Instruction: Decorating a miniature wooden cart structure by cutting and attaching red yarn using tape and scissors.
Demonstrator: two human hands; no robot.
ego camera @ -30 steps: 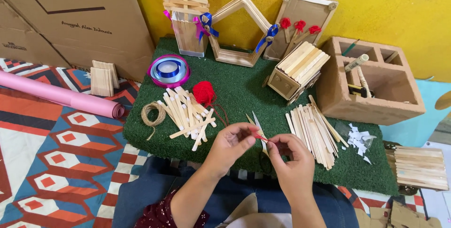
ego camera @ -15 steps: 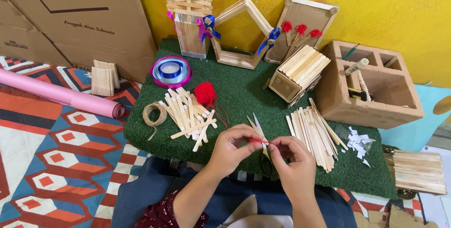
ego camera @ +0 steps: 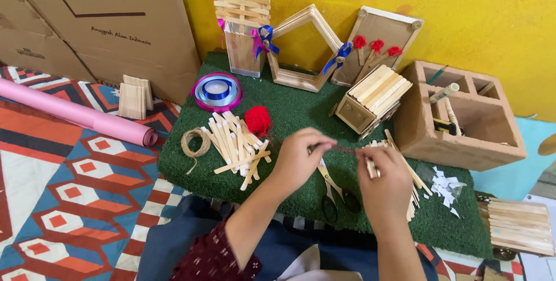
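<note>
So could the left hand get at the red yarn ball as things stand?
Probably yes: the left hand sits just right of the red yarn ball, with only open green mat between, though its fingers pinch red thread.

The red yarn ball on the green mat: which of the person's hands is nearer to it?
Left. The left hand is just right of and below the red yarn ball; the right hand lies farther right.

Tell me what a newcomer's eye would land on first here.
Probably the two hands, left hand and right hand, pinching a short red thread between them above the green turf mat. Next, the red yarn ball beside the loose wooden sticks, and scissors lying beneath the hands.
</note>
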